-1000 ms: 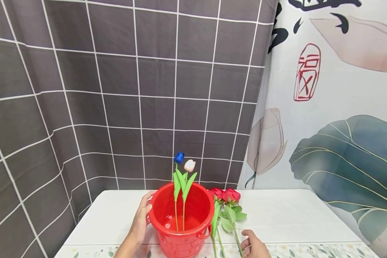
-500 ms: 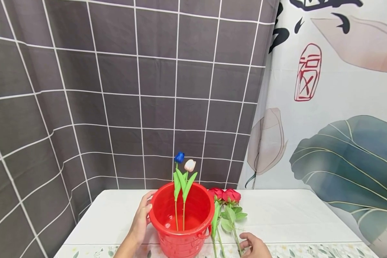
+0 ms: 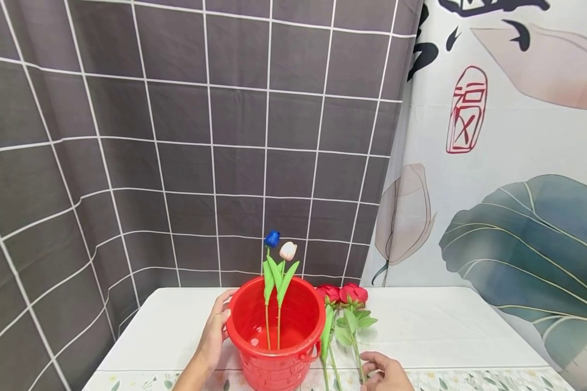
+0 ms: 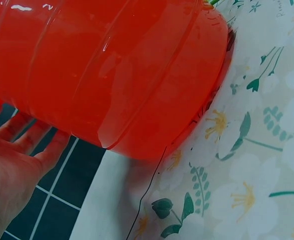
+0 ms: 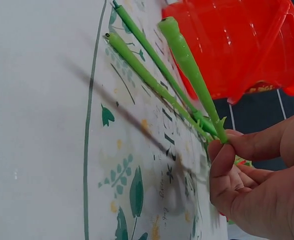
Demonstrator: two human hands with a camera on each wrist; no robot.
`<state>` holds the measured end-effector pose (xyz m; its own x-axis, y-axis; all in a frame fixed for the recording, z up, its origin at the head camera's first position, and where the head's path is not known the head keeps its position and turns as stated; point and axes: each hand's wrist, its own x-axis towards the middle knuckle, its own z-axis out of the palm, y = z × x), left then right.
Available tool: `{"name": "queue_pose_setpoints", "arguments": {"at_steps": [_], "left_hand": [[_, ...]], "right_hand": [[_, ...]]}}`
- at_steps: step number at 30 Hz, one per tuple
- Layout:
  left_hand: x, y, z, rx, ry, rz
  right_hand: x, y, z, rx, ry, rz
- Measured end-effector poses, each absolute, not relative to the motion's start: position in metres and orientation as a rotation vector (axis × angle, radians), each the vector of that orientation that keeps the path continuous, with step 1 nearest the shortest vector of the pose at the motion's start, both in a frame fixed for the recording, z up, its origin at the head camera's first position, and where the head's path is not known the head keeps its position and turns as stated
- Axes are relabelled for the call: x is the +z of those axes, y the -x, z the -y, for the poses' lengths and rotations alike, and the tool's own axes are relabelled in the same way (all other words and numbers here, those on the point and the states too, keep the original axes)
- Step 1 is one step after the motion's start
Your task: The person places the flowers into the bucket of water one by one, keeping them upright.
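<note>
A red plastic bucket (image 3: 276,358) stands at the front of the table. Inside it, a blue tulip (image 3: 272,239) and a pale pink tulip (image 3: 288,251) stand upright. My left hand (image 3: 212,330) rests against the bucket's left rim; in the left wrist view its fingers (image 4: 51,150) lie nearly straight along the side. Right of the bucket, my right hand (image 3: 387,372) pinches the green stem of a red rose (image 3: 354,294) between thumb and fingertips. In the right wrist view the cut end of that rose stem (image 5: 187,55) is raised off the table.
Another red rose (image 3: 329,294) lies left of the held one, with a green leaf (image 3: 326,332) of another flower beside it. Two more stems lie on the floral-edged white tablecloth (image 3: 450,331). A grey grid curtain (image 3: 235,184) hangs behind.
My right hand has moved slightly left onto the rose stem and now pinches it. The rose's bloom and leaves have shifted a little right and up. Left hand and bucket stay put.
</note>
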<state>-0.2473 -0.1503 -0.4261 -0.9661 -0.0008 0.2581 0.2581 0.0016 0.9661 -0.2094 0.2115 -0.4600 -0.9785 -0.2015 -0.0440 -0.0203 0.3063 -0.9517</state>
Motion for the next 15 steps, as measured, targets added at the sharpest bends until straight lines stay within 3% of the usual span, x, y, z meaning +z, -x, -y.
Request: {"name": "queue_pose_setpoints", "arguments": {"at_steps": [15], "left_hand": [[-0.426, 0.247, 0.15, -2.069, 0.27, 2.105]], "right_hand": [[-0.443, 0.21, -0.209, -1.806, 0.178, -2.449]]}}
